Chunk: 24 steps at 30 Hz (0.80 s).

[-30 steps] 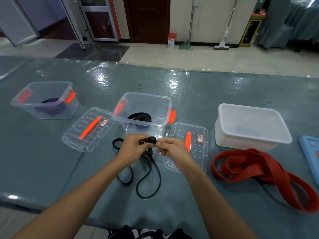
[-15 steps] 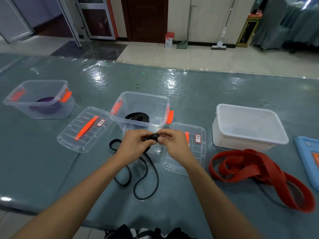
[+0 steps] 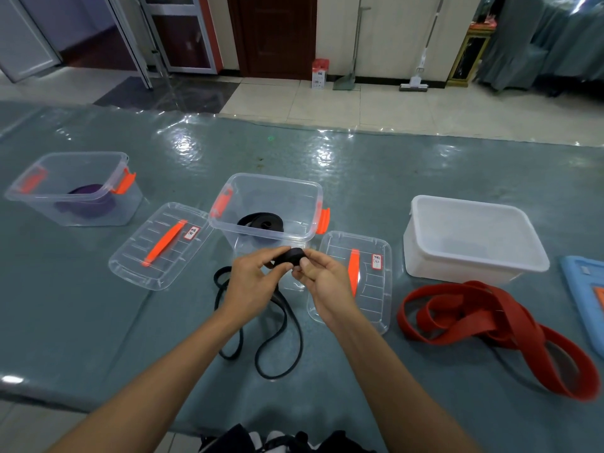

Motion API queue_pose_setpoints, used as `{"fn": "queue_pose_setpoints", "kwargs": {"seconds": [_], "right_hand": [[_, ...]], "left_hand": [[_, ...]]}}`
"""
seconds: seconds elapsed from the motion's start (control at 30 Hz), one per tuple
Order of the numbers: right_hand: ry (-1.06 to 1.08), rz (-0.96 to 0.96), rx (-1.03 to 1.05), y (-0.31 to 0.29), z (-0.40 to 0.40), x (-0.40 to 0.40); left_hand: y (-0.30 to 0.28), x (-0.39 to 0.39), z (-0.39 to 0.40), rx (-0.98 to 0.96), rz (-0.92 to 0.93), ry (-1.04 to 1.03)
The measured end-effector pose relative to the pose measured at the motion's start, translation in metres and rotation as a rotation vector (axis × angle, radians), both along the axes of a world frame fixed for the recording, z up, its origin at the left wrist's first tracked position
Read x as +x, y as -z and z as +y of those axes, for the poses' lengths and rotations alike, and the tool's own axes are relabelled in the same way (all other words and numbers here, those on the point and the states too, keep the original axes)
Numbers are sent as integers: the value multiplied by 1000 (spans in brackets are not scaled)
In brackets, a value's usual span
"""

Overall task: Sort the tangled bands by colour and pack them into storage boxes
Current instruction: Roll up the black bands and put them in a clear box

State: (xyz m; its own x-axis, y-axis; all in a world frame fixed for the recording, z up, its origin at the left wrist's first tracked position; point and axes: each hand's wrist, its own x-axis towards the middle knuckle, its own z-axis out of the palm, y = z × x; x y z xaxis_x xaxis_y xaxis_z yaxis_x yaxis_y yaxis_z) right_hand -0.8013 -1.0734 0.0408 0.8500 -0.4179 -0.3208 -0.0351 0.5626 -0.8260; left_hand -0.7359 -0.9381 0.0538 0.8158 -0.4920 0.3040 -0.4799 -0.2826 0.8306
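Lids flank my hands, both pinching the rolled black band; beyond, the clear box holds another black band.

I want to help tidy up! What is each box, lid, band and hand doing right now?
left hand: pinches the black band roll
right hand: pinches the same roll
black band: partly rolled, tail loose on table
middle box: open, black band inside
left box: open, purple band inside
white box: open
two lids: off, flat on table
red bands: tangled on table
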Motion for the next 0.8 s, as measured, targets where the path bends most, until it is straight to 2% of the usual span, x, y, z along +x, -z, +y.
{"fn": "queue_pose_setpoints", "kwargs": {"seconds": [0.03,0.1,0.23,0.3,0.33,0.4,0.5,0.63,0.73,0.8], "right_hand": [[-20,8,-114,-2,0,-1],[-84,60,-468,-8,-5,-2],[-277,95,-1153,-19,-18,3],[-333,94,-1239,-23,-20,5],[-320,100,-1174,-26,-19,4],[-232,99,-909,-28,-19,2],[-137,62,-577,-25,-17,2],[-113,13,-317,-26,-8,0],[-125,24,-152,-23,-3,-2],[-159,26,-132,-21,-1,-2]], "left_hand": [[2,4,3,21,-16,-10],[5,13,9,83,-72,-18],[0,26,13,278,-303,181],[-5,29,12,319,-347,229],[-7,29,12,299,-341,215],[-10,26,11,204,-259,129],[-15,19,9,52,-6,30],[-15,13,8,-49,231,38],[-14,13,10,-43,271,42],[-13,16,14,-3,258,43]]}}
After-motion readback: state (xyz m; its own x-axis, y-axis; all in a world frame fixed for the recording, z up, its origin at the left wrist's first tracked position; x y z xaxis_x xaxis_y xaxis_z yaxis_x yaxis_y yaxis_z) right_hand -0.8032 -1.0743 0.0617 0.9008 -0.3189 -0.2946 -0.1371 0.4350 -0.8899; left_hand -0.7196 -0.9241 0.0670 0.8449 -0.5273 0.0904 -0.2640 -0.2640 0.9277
